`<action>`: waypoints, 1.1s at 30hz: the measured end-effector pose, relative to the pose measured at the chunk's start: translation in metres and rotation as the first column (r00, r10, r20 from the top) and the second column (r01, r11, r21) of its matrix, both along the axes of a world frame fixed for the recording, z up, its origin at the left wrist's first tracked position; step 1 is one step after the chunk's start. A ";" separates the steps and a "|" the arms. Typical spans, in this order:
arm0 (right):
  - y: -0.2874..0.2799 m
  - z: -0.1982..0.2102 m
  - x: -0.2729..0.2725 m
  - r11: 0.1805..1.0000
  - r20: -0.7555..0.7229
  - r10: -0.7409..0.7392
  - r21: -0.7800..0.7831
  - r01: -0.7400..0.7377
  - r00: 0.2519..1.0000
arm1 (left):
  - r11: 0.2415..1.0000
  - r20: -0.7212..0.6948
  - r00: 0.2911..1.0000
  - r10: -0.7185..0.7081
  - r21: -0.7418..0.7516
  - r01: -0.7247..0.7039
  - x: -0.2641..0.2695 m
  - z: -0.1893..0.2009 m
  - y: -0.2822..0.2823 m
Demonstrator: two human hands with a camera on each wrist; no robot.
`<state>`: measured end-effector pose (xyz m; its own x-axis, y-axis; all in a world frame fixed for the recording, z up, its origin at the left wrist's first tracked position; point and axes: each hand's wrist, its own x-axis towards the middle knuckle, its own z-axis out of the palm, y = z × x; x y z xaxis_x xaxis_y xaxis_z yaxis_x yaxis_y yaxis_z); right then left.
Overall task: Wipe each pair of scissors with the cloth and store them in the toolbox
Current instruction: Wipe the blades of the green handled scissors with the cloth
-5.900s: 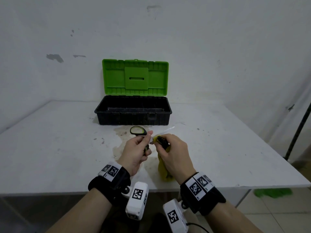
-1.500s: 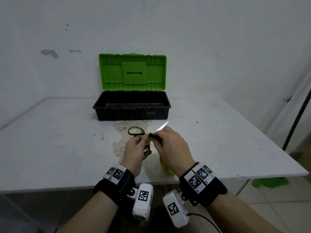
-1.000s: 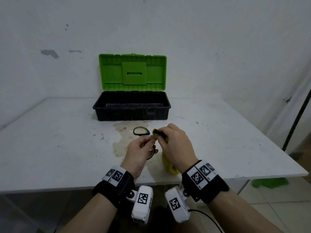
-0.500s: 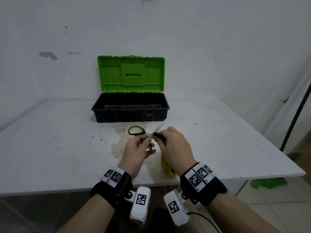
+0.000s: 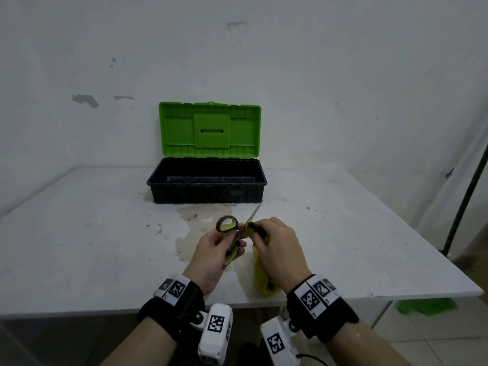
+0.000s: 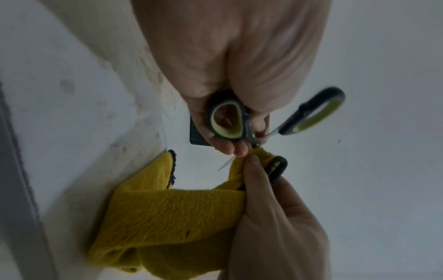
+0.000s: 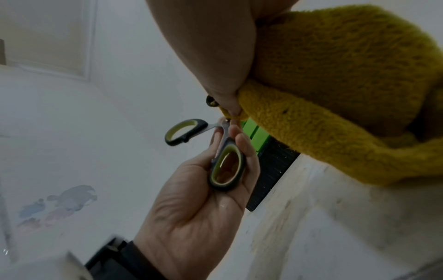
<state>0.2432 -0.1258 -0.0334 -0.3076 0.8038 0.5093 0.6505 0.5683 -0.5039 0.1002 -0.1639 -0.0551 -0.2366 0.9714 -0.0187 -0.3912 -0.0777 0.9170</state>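
Spreading wide above the table (image 5: 92, 233), the scissors (image 5: 229, 235) sit with one handle loop clasped in the left hand (image 5: 214, 256). The right hand (image 5: 280, 249) pinches the yellow cloth (image 6: 172, 217) around a blade near the pivot. The toolbox (image 5: 207, 190) stands behind them, lid raised.

One pair of scissors (image 5: 227, 224), one yellow cloth (image 5: 261, 276), one open toolbox (image 5: 207, 190), two hands and two wrist cameras over one tabletop (image 5: 79, 233).
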 end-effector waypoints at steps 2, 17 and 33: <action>-0.001 0.000 0.000 1.000 -0.002 0.010 -0.001 -0.010 1.000 | 1.000 -0.028 0.999 -0.020 -0.010 0.019 -0.002 0.001 0.000; 0.007 -0.004 0.019 0.999 -0.136 0.012 0.036 -0.008 0.991 | 0.991 -0.533 0.838 -0.116 -0.113 0.066 -0.040 0.022 0.007; -0.003 -0.022 -0.002 0.984 -0.119 0.104 0.157 -0.085 0.987 | 0.981 -0.486 0.853 -0.191 -0.132 0.145 -0.036 0.024 0.012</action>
<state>0.2412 -0.1292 -0.0557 -0.3042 0.6853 0.6617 0.5269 0.6997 -0.4825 0.0646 -0.1519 -0.0307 -0.0702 0.9971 -0.0290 0.1150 0.0370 0.9927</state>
